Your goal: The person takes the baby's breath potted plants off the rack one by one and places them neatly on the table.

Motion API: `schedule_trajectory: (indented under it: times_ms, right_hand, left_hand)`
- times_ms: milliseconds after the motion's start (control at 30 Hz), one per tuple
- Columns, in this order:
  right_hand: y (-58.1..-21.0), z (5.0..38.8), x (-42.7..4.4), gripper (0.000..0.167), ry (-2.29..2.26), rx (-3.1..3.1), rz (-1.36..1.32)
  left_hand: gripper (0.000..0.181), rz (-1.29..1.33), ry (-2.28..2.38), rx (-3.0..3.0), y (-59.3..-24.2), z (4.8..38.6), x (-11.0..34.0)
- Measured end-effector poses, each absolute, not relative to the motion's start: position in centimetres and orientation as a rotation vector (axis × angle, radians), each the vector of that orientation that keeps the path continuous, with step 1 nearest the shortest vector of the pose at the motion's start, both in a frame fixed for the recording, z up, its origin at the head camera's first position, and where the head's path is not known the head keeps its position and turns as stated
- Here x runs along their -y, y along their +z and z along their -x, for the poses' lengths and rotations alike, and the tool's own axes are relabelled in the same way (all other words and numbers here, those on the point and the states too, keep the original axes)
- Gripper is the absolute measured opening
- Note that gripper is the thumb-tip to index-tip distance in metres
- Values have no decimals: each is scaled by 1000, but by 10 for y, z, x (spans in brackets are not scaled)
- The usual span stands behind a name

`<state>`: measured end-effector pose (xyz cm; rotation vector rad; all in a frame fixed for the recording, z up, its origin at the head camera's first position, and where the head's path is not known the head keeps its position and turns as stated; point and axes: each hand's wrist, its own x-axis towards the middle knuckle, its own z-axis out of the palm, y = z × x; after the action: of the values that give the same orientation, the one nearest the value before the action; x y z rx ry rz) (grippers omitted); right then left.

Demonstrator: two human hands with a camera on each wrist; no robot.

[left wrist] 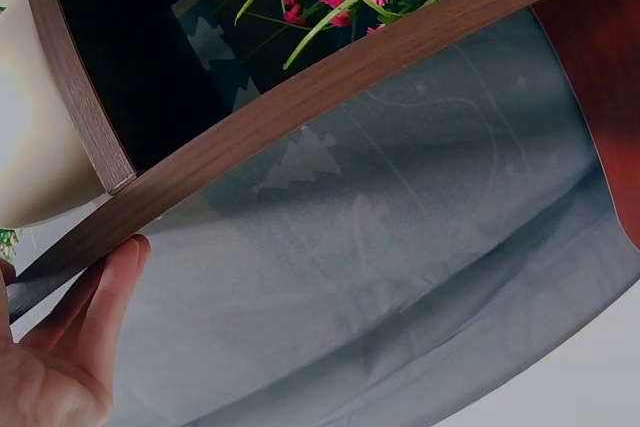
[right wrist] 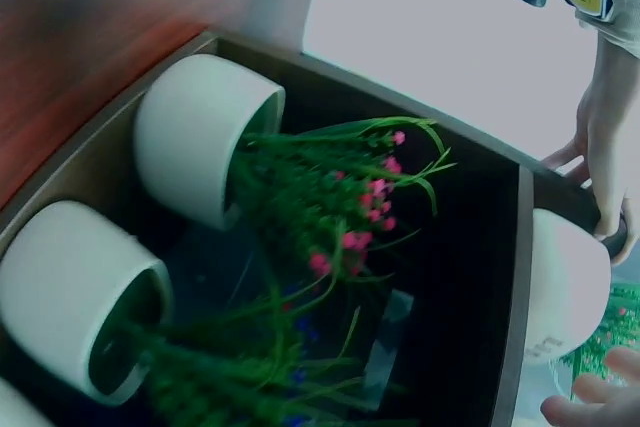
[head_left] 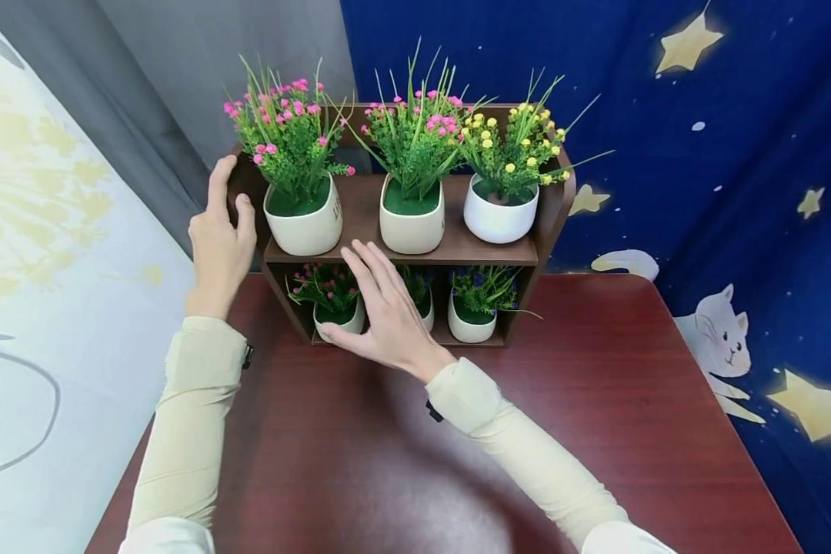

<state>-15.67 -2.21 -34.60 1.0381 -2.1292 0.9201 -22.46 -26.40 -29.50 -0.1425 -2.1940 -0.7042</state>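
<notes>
A two-tier wooden flower shelf (head_left: 360, 206) stands on the table. My left hand (head_left: 223, 238) grips its left side panel (left wrist: 210, 152), fingers on the outer face and thumb on the other side. The right hand (head_left: 386, 308) hovers before the shelf's front with fingers extended, holding nothing. On the upper tier stand a pink-flowered potted plant (head_left: 303, 223), a second pink one (head_left: 412, 223) and a yellow-flowered one (head_left: 502, 211). Below are a pink-flowered plant (right wrist: 200, 137), a plant partly hidden by my right hand (right wrist: 75, 297), and a blue-flowered plant (head_left: 472, 317).
The reddish-brown table (head_left: 595, 369) extends before and right of the shelf. A grey curtain (head_left: 159, 85) and a blue star-patterned curtain (head_left: 734, 154) hang behind. A white patterned cloth (head_left: 62, 269) lies along the left side.
</notes>
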Motion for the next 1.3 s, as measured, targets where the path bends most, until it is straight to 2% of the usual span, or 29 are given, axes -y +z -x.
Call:
schedule_trajectory:
  times_ms: [300,567,867,1167,1300]
  right_hand:
    - [-330,172,56,87,1014,2209,-958]
    - [-317,185,68,89,1026,2373,-885]
    - [-318,195,77,80,1066,2451,-808]
    - [-311,203,87,44,1135,2446,-586]
    - [-308,205,91,35,1138,2440,-544]
  left_hand:
    - [43,124,-697,2201,-295,223,264]
    - [44,144,-701,2200,-292,224,261]
    - [44,133,-715,2188,-297,223,263]
    - [44,128,-719,2204,-297,222,263]
    - [44,133,-720,2200,-296,222,263]
